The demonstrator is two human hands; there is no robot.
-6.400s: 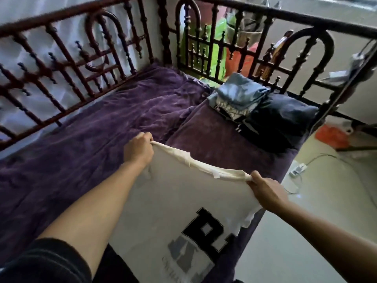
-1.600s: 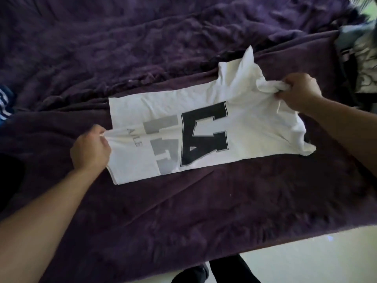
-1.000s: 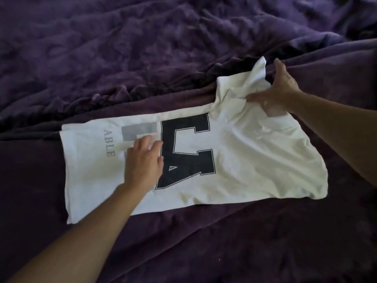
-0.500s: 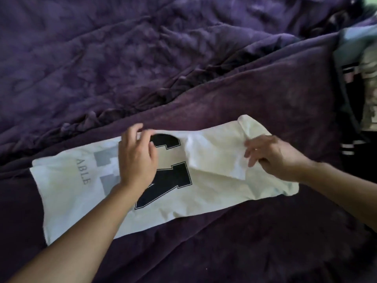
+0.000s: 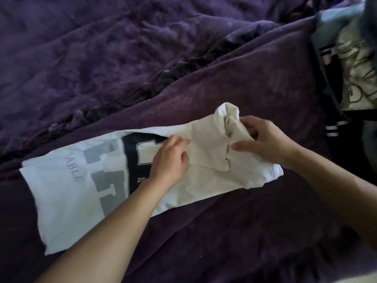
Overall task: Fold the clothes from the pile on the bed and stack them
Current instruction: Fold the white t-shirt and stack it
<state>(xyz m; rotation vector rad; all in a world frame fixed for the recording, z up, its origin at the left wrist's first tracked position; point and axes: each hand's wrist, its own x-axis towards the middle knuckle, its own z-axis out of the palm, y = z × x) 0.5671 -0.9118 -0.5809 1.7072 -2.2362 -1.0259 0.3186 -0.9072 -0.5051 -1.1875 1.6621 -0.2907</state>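
Observation:
A white T-shirt (image 5: 67,193) with black and grey lettering lies folded into a long strip across the purple bed cover (image 5: 142,58). My left hand (image 5: 170,160) presses flat on its middle, over the black letter. My right hand (image 5: 263,139) grips the bunched sleeve and collar end at the right, lifted slightly off the bed. A stack of folded clothes (image 5: 359,78) sits at the right edge, partly out of view.
The purple cover is rumpled in ridges across the upper left. Dark garments with white stripes (image 5: 334,127) lie beside the stack at the right, close to my right hand.
My right hand has closed on the sleeve end and pulled it up and over toward the middle. My left hand has shifted right along the shirt and still holds it down.

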